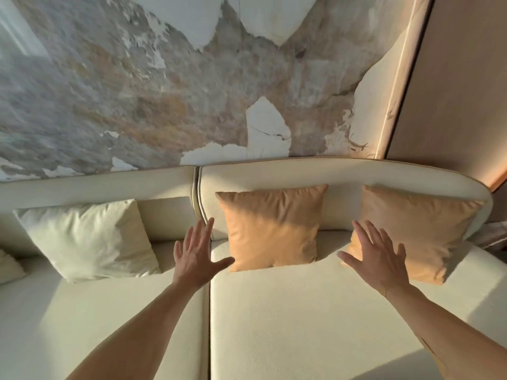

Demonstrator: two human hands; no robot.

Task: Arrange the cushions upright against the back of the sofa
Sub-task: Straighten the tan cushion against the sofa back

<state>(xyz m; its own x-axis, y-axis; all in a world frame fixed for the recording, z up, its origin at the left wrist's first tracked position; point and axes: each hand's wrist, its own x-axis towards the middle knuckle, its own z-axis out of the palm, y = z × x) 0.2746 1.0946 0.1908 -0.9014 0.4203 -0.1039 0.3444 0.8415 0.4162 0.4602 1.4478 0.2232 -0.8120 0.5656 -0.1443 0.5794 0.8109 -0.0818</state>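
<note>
Three cushions lean upright against the cream sofa back. A cream cushion stands on the left seat. An orange cushion stands in the middle, and a second orange cushion leans at the right end. My left hand hovers flat with fingers spread just left of the middle cushion, over the seam between the seats. Spread the same way, my right hand sits in front of the right cushion's lower left corner. Neither hand holds anything.
The wide cream seat stretches toward me. Part of another cream cushion shows at the far left edge. A marble-patterned wall rises behind the sofa, with a tan panel at the right.
</note>
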